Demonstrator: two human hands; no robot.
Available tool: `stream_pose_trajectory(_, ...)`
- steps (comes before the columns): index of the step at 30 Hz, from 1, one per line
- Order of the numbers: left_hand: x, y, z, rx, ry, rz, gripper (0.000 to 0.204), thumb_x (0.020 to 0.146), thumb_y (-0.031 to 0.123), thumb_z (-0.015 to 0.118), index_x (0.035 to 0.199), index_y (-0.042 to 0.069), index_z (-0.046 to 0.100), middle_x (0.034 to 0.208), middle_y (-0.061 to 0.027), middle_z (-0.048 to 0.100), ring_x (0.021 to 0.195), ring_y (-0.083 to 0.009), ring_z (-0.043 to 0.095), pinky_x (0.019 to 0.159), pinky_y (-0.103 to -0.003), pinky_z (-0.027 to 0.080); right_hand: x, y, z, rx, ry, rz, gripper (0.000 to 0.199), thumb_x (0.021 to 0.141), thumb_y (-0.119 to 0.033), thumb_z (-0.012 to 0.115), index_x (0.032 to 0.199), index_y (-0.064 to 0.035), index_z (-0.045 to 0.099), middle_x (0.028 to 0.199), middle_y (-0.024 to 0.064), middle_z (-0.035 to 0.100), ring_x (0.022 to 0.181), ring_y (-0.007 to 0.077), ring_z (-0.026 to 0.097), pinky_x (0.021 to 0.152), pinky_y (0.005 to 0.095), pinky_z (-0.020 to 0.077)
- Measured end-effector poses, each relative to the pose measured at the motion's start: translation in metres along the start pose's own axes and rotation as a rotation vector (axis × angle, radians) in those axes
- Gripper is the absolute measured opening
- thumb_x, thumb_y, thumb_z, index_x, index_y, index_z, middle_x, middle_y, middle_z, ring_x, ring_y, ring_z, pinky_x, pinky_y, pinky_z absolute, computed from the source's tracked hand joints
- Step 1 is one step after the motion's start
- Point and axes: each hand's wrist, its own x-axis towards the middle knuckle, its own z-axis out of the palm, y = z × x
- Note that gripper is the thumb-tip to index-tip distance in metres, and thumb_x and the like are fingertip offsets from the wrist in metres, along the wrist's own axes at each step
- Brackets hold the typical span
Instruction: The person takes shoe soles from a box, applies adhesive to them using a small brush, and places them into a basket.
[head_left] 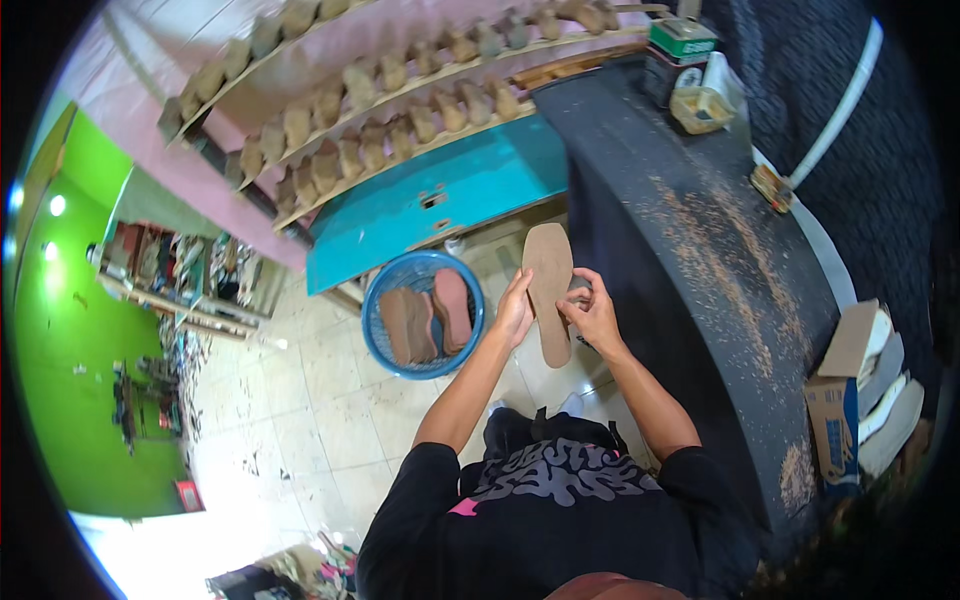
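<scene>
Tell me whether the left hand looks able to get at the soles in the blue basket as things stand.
Probably yes. The left hand rests on the edge of the brown insole, and the blue basket sits open-topped on the floor just to its left, with nothing between them. It would have to let go of the insole first.

A dark bench (690, 250) strewn with sawdust is the landmark. Left of it, a teal cabinet (440, 200) sits under pink wall shelves (380, 90); pale floor tiles (290, 400) spread toward a bright green wall (70, 380).
</scene>
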Motion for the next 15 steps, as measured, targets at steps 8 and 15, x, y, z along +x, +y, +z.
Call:
stream_pose_trajectory(8,-0.073,0.03,-0.121,-0.125,0.255,0.072,0.048,0.103,0.033,0.045,0.144,0.01,0.037,0.141,-0.0072,0.049,0.129,-0.0232,0.049,0.104,-0.044,0.042,-0.001,0.023,0.13,-0.016,-0.217,0.149,0.06,0.082,-0.007,0.075,0.133,0.001,0.046,0.086,0.0107,0.067,0.069,0.0162,0.067,0.057,0.0296,0.0569)
stream_pose_trajectory(15,-0.109,0.048,-0.235,-0.049,0.388,-0.063,0.042,0.102,0.031,0.047,0.138,0.009,0.045,0.132,-0.0052,0.057,0.122,-0.0209,0.055,0.101,-0.042,0.044,0.0,0.081,0.227,-0.069,-0.295,0.303,0.061,0.081,-0.008,0.076,0.133,0.0026,0.046,0.084,0.0112,0.067,0.069,0.0179,0.067,0.054,0.0312,0.0572)
